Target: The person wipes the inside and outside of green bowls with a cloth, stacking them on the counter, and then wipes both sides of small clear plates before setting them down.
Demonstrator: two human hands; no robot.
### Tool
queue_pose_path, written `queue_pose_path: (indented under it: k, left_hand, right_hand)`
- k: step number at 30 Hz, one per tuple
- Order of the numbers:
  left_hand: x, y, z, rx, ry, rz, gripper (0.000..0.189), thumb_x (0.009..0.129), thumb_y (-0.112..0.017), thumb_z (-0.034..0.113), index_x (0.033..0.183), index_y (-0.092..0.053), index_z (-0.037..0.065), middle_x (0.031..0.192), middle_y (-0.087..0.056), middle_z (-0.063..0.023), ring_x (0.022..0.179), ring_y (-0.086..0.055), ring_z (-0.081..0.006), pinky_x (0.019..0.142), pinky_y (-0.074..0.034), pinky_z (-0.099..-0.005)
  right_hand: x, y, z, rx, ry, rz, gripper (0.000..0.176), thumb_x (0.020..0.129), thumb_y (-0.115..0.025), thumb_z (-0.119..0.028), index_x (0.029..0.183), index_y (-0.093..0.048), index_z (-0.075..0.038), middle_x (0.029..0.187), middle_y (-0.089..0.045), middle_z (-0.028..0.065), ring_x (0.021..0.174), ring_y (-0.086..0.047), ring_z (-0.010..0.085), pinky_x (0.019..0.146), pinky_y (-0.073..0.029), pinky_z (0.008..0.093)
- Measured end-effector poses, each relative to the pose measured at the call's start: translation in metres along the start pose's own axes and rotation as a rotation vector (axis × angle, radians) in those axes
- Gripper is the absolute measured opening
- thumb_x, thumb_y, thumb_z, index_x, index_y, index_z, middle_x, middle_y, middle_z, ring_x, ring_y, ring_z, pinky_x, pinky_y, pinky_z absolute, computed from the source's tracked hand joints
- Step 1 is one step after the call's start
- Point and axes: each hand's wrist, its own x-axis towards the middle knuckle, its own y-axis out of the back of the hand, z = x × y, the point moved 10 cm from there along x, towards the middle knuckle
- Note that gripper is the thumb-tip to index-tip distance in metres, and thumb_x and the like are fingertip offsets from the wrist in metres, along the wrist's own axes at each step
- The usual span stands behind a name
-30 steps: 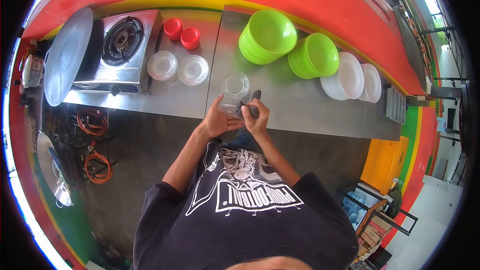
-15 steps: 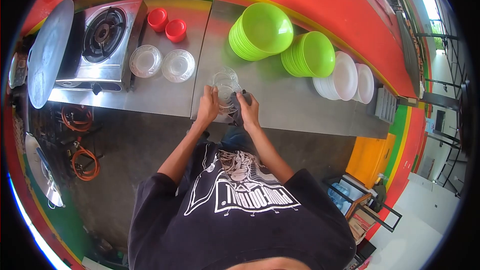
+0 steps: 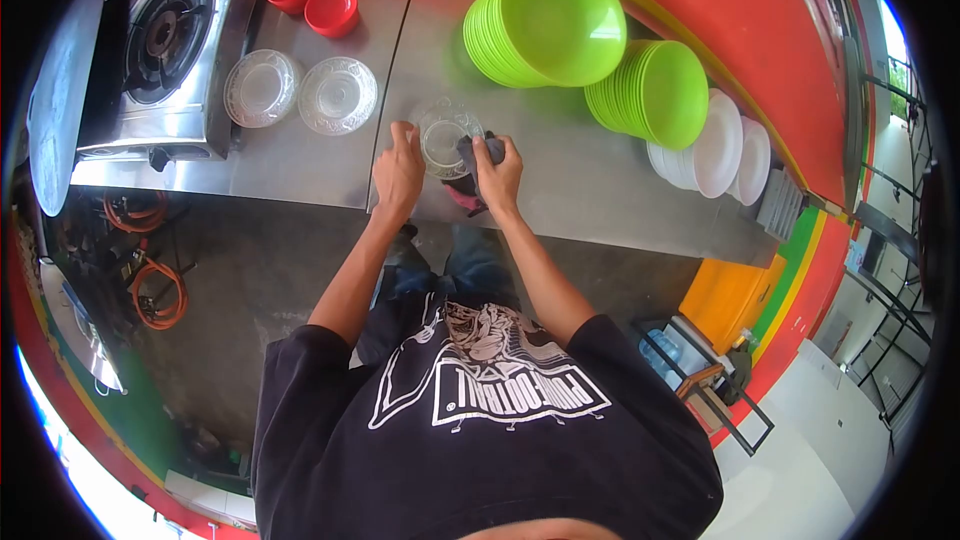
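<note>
Dark cloth [image 3: 467, 151], bunched seemingly for control, is clutched in the right hand [image 3: 499, 178]; just left lies a clear dish [image 3: 443, 147]. Whether the left hand [image 3: 398, 176] grips it, I can't tell.

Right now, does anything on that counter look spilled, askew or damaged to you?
Nothing clearly stands out. No spill shows on the counter. The green bowls seem to lean, likely just lens distortion. The glass plate by the cloth looks unbroken, though fine chips would be too small to tell.
</note>
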Motion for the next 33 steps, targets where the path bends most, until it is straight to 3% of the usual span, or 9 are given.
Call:
queue_pose_path:
  k: [17, 24, 33]
  left_hand:
    - [0.016, 0.004, -0.004, 0.106, 0.051, 0.025, 0.022, 0.104, -0.052, 0.03, 0.114, -0.047, 0.01, 0.055, -0.06, -0.0194, 0.053, -0.06, -0.0452, 0.047, -0.043, -0.0551]
    - [0.022, 0.003, 0.001, 0.149, 0.043, 0.003, 0.021, 0.104, -0.051, 0.031, 0.115, -0.049, 0.013, 0.059, -0.063, -0.0207, 0.055, -0.063, -0.0449, 0.049, -0.046, -0.0545]
    - [0.032, -0.002, 0.004, 0.139, 0.046, 0.046, 0.022, 0.104, -0.05, 0.034, 0.103, -0.054, 0.012, 0.061, -0.064, -0.0212, 0.058, -0.063, -0.0468, 0.051, -0.047, -0.0563]
  right_hand:
    - [0.012, -0.01, -0.014, -0.022, 0.071, 0.092, 0.032, 0.088, -0.078, -0.027, 0.09, -0.063, 0.002, 0.073, -0.069, 0.0143, 0.064, -0.067, 0.0238, 0.063, -0.052, 0.0362]
    - [0.012, -0.008, -0.011, -0.061, 0.029, 0.156, 0.035, 0.086, -0.078, -0.03, 0.09, -0.064, 0.001, 0.076, -0.069, 0.0178, 0.069, -0.069, 0.0318, 0.065, -0.053, 0.0393]
    - [0.011, -0.005, -0.007, -0.06, 0.079, 0.274, 0.036, 0.085, -0.079, -0.03, 0.091, -0.065, 0.002, 0.078, -0.069, 0.0192, 0.071, -0.068, 0.0349, 0.067, -0.053, 0.041]
